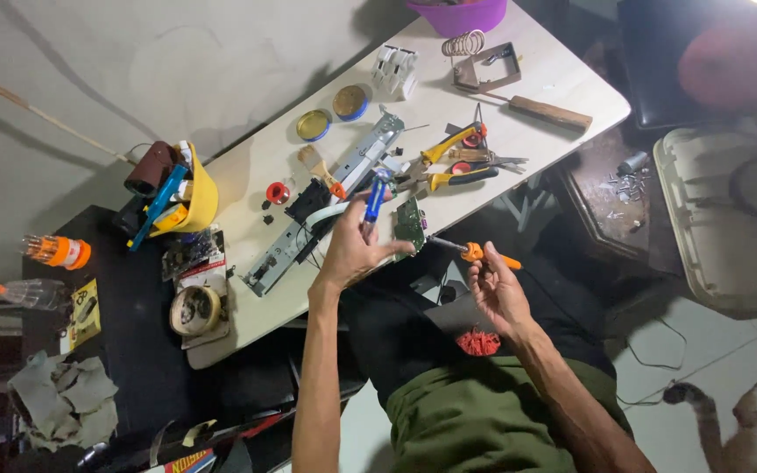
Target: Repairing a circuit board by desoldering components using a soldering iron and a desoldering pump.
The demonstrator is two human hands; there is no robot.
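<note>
Nearest the camera, both forearms rise from the lap, over green trousers (484,420) and a small red tuft (478,342) lying on dark cloth. The right hand (497,293) is bent back at the wrist, palm turned up, fingers curled and pinching an orange-handled soldering iron (475,252) — its metal tip points left toward the small green circuit board (410,224). The left arm stretches straighter and further forward; the left hand (354,252) reaches to the table edge, thumb and fingers closed around a blue-handled tool (375,198) held nearly upright, with the circuit board just beside its fingertips.

Beyond the hands, on the pale table (554,70), lie a long grey metal chassis (326,210), yellow-handled pliers (449,162), a small brush (319,168) and two round tins (333,114). Further off sit a wire soldering stand (481,63), a wooden-handled tool (549,112) and a purple bowl (457,16) — at the far left, a yellow hard hat (194,197).
</note>
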